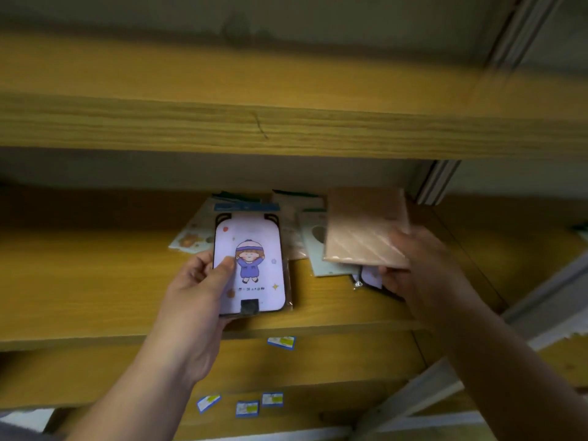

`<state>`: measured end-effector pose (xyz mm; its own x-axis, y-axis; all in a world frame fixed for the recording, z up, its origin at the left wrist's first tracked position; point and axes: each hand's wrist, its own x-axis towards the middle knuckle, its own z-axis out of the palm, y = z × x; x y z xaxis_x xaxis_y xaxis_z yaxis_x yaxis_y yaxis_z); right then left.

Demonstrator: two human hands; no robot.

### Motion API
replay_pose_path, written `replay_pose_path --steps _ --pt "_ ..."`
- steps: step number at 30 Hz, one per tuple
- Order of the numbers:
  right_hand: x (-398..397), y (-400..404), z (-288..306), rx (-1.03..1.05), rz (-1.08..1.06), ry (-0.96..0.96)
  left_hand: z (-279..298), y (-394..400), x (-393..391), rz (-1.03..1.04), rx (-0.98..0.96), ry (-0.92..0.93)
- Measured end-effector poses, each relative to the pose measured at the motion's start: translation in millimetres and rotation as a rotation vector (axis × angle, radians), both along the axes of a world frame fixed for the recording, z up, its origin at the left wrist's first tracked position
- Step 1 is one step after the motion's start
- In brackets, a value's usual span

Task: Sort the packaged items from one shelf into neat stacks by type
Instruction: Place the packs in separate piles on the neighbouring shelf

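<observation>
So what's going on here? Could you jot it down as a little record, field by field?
setting: wooden shelf under another shelf board
left hand: holds a packaged phone case with a cartoon child, thumb on its front
right hand: holds a plain pinkish-tan flat packet, with another pale packet partly showing beneath it
still on shelf: loose overlapping pile of pale packets behind both hands
lower shelf edges: small blue and yellow labels
sorting state: no neat stacks visible yet

Pale lilac case (249, 265) printed with a purple-dressed cartoon girl; plain pinkish-tan pack (366, 229); yellow wood-grain shelf (95, 281); blue-and-yellow labels (281, 342).
</observation>
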<state>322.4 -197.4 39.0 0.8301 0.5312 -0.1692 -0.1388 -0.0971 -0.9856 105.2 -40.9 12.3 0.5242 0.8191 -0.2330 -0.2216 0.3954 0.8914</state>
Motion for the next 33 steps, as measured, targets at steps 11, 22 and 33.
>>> replay_pose_path --steps 11,22,33 --pt "-1 -116 -10 0.271 0.045 0.009 10 -70 52 -0.080 0.050 0.030" --pt "-6 -212 16 0.271 0.265 0.049 30 -182 67 -0.016 0.125 0.039" --pt "49 -374 27 0.287 0.384 0.118 45 -357 105 0.002 0.170 -0.028"
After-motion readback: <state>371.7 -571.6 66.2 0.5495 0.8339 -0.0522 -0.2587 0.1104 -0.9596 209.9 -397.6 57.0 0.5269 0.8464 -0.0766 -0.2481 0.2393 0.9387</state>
